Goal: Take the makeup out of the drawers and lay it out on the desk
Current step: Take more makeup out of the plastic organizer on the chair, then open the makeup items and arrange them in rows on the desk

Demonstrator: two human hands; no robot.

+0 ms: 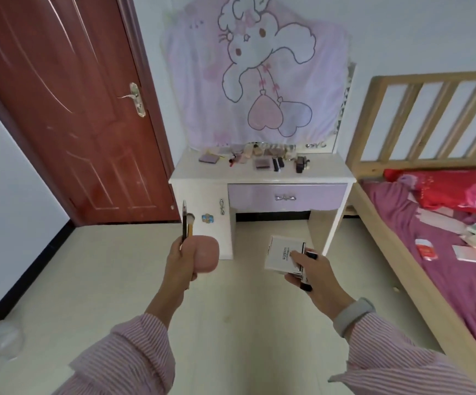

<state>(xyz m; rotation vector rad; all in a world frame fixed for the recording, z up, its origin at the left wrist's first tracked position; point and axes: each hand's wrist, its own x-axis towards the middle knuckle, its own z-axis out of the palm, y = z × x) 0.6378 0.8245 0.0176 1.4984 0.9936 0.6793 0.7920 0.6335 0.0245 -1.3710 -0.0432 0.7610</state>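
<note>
- Makeup, in small dark and purple cases, tubes and bottles (262,161), lies in a loose row along the back of the white dressing desk (330,173), below a pink cartoon-rabbit cloth (255,69) hung on the wall.
- The desk's lilac drawer front with a silver bow handle (286,197) sits flush and closed; the narrow white cabinet door (216,223) to its left is closed too.
- The left hand (181,260) is clenched around a rounded pink sponge-like case (207,253), with thin makeup brushes (187,223) standing upright out of the same grasp.
- The right hand (313,277) grasps a white printed carton (283,253) together with small dark items (306,280) tucked beneath it; a grey wristband (353,315) circles that wrist.
- Both hands are held in the air above the pale floor (245,323), well apart from the desk.
- A wooden slatted bed with purple bedding (436,252) stands to the right, a red-brown door (68,115) to the left.
</note>
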